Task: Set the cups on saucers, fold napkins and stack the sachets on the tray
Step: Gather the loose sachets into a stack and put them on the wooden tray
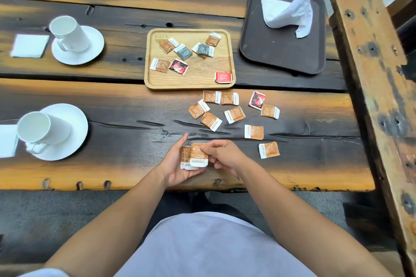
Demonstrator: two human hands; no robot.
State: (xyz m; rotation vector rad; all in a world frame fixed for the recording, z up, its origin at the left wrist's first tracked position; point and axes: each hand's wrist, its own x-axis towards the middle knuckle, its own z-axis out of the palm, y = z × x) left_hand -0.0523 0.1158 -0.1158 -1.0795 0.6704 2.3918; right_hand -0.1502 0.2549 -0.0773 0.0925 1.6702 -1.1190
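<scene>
My left hand (174, 164) cradles a small pile of brown sachets (193, 157) near the table's front edge. My right hand (225, 156) pinches the top sachet of that pile. Several more brown sachets (234, 114) and one red-black sachet (257, 100) lie loose on the table ahead. The light wooden tray (225, 35) holds several scattered sachets, brown, grey and red. Two white cups sit on saucers at the left: a far cup (68, 33) on its saucer (94, 49) and a near cup (42, 129) on its saucer (74, 123). A folded napkin (30, 46) lies beside the far saucer.
A dark brown plastic tray (281, 56) at the back right carries a crumpled white napkin (288, 12). Another napkin (7, 139) shows at the left edge by the near saucer. A wooden bench (378, 87) runs along the right side of the table.
</scene>
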